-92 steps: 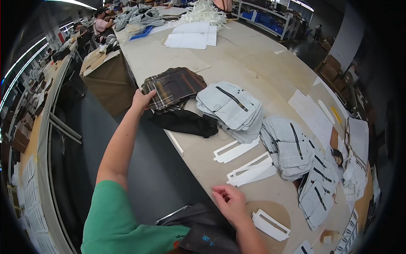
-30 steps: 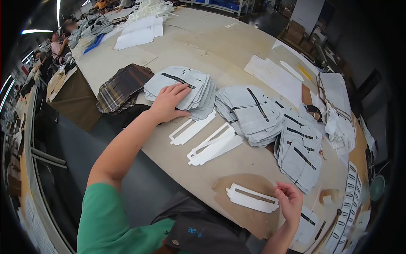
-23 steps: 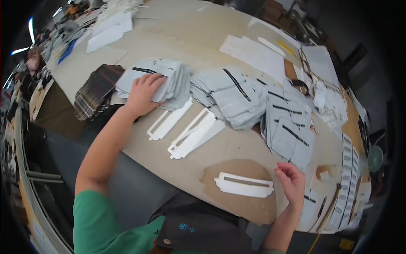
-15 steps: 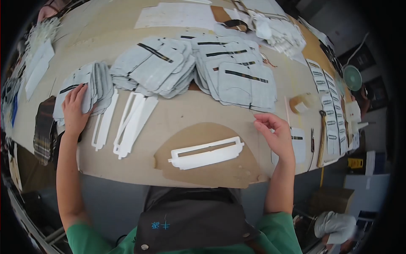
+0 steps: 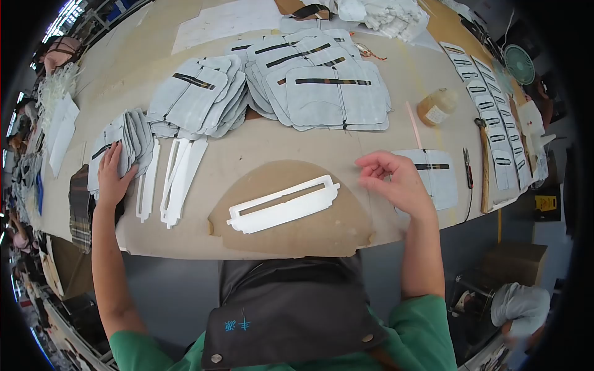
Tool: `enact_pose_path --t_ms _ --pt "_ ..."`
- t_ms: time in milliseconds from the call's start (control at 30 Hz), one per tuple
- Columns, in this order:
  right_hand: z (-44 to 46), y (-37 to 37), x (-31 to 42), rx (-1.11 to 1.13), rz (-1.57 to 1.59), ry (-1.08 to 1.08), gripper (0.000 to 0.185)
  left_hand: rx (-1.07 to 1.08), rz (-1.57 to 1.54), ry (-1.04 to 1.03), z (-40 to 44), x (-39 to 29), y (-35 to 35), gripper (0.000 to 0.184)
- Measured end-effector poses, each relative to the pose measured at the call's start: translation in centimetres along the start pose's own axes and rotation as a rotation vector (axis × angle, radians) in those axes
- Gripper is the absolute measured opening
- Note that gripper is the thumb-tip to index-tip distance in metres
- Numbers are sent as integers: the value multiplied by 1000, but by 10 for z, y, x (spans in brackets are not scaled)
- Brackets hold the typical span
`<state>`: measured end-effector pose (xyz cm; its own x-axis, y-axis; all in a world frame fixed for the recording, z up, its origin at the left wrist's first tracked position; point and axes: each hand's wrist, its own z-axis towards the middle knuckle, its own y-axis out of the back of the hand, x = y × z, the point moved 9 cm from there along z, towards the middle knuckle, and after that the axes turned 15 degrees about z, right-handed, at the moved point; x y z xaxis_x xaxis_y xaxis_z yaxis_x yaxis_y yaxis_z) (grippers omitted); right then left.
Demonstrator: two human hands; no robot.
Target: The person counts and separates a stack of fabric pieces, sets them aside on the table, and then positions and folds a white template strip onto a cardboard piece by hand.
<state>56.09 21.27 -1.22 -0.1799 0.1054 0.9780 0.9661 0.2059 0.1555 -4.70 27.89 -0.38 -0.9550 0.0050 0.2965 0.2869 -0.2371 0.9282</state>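
My left hand [image 5: 112, 181] rests on a stack of light grey fabric pieces [image 5: 133, 139] at the left, each with a dark strip. Its fingers lie stretched over the top piece, with the thumb apart at the stack's side. My right hand [image 5: 396, 180] hovers over the table's right half, loosely curled, thumb and fingers apart with nothing visible between them. Beside it lies a single grey fabric piece [image 5: 440, 179] with a dark strip, partly behind the hand. Between my hands a white slotted template [image 5: 288, 207] lies on a brown half-round sheet [image 5: 272, 176].
More white templates [image 5: 179, 185] lie near the left stack. Larger grey fabric stacks [image 5: 198, 96] [image 5: 334, 102] stand behind. At the right are a jar of amber liquid [image 5: 436, 106], a thin pointed tool [image 5: 468, 167], a wooden-handled tool [image 5: 484, 167] and rows of small pieces [image 5: 495, 117].
The whole view has shifted as my head turned. My left hand stays on the grey stack. My right hand remains raised near the single grey piece, its thumb and fingers slightly further apart.
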Motion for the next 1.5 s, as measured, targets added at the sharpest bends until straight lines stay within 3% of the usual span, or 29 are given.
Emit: enact_pose_path --t_ms 100,167,233,300,400,467,600,867,1167,1233,1267,1333,1500 --pt "-4 -17 10 93 -40 59 38 74 -24 -10 -9 -31 31 77" --pt "-5 -31 16 126 -75 108 45 -262 -166 -126 -18 -95 95 81" --pt "-10 -52 37 214 -250 360 62 -192 -402 -291 -45 -185 142 82" --pt "-8 -66 37 257 -286 352 66 -40 -464 -518 -77 -270 160 91" --pt "-7 -79 33 301 -378 373 71 80 -561 -435 -96 -310 147 96" --pt "-5 -85 32 306 -431 406 71 68 -627 -284 -99 -306 135 95" --pt "0 -86 33 308 -427 450 60 100 -661 -232 -103 -306 121 88" --pt "4 -83 33 298 -403 444 52 114 -814 -332 -95 -312 123 64" --pt "-9 -90 39 393 -540 322 55 160 -814 -453 -88 -310 127 64" --pt "-15 -78 45 373 -467 300 47 189 -809 -499 -93 -309 124 63" --pt "-17 -68 42 351 -482 282 47 209 -787 -537 -94 -312 123 63" --pt "-14 -22 19 78 -277 31 34 186 -780 -538 -93 -314 128 61" --pt "-24 -17 -1 48 -162 -93 21 132 -707 -584 -97 -320 123 56"
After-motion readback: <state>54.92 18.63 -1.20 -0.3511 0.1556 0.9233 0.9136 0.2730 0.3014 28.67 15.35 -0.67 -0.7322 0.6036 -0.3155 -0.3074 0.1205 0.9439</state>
